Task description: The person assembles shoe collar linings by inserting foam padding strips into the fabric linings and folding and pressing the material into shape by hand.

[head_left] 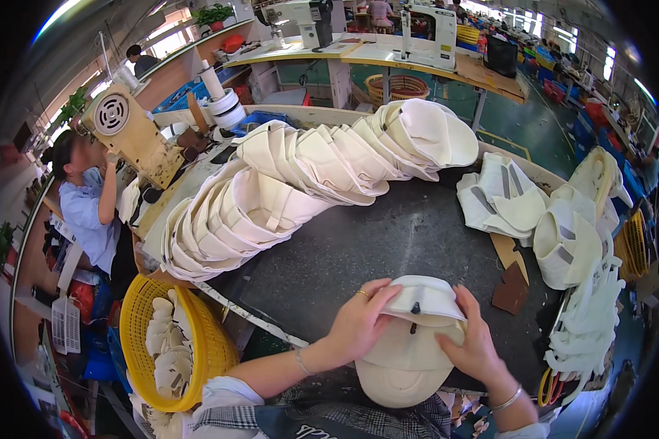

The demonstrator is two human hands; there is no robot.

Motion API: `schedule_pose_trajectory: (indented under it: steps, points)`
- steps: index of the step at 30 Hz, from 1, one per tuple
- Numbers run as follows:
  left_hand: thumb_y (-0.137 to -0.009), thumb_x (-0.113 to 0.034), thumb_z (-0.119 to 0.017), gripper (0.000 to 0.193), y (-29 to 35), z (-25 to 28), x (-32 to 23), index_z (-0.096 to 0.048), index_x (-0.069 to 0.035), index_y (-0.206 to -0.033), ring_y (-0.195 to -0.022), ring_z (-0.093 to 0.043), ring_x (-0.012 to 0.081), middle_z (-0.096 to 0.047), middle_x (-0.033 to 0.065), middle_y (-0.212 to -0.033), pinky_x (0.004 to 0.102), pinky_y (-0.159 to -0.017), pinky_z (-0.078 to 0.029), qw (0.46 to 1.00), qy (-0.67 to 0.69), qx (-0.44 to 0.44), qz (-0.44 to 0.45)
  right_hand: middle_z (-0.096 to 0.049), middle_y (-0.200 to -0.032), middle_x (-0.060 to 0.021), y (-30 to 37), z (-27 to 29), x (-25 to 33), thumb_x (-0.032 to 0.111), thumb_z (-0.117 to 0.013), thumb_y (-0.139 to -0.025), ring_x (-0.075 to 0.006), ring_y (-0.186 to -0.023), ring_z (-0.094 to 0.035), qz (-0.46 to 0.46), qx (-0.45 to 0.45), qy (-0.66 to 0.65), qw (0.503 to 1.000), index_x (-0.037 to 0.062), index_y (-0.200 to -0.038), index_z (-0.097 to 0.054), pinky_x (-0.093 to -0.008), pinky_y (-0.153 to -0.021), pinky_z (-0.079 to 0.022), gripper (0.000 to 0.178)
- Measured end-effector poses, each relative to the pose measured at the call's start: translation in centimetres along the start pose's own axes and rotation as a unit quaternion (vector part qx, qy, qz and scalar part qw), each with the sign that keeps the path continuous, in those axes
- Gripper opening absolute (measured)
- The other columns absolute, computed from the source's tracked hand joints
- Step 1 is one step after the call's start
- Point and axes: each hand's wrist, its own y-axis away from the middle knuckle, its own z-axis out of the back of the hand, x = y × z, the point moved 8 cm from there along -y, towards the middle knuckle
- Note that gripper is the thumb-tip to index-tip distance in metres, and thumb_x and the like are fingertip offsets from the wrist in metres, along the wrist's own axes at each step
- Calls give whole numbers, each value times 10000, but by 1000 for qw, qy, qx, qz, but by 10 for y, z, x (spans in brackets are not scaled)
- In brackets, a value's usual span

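Observation:
Close to my body, both hands hold a cream shoe upper (pixel 403 362) with its rounded toe end toward me. My left hand (pixel 362 322) is closed on the upper's raised left edge, fingers over the rim and thumb beneath. On the other side my right hand (pixel 472 340) grips the right edge, its thumb pressed against the upper. Two small dark marks or parts show at the middle of the opening. Beyond my hands, a long curved row of nested cream uppers (pixel 271 201) lies across the dark tabletop (pixel 329 252).
Several uppers with grey patches (pixel 501 194) lie at the right, beside hanging pale strap-like pieces (pixel 586 329). A brown scrap (pixel 511 289) rests near them. At my left stands a yellow basket (pixel 223 351) of cut pieces. Another person (pixel 91 201) sits by a sewing machine (pixel 128 132).

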Motion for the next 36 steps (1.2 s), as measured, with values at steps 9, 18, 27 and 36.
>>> schedule_pose_trajectory:
  steps: [9, 18, 27, 36]
  points:
    - [-962, -309, -551, 326, 15, -27, 10, -655, -1, -996, -775, -655, 155, -680, 54, -948, 264, -701, -510, 766, 532, 128, 338, -670, -703, -142, 31, -9, -41, 203, -638, -893, -208, -639, -672, -180, -26, -442, 878, -36, -1005, -632, -308, -525, -526, 264]
    - [-854, -177, -681, 411, 3, -11, -42, -580, 76, -1162, -1039, -630, 245, -651, 177, -1092, 347, -862, -521, 498, 781, 330, 183, -663, -812, -256, 53, 6, -8, 162, -600, -901, -372, -588, -669, 71, 111, -640, 757, -112, -1140, -535, -474, -420, -581, 369]
    - [-840, -87, -661, 530, -16, -35, -85, -464, 108, -1293, -1087, -598, 180, -608, 165, -1209, 295, -889, -487, 514, 659, 522, 173, -589, -1176, -257, 40, -4, 21, 214, -788, -680, -307, -1053, -625, -150, 198, -733, 634, -161, -1279, -422, -388, -902, -504, 796]
    - [-770, -85, -758, 584, -106, 33, -100, -493, 6, -1283, -1041, -574, 162, -569, 88, -1204, 268, -855, -496, 975, 197, 37, -92, -687, -982, -118, 40, 102, 29, 33, -625, -897, -135, -864, -648, 50, -421, -358, 832, -64, -1061, -624, -269, -783, -523, 190]
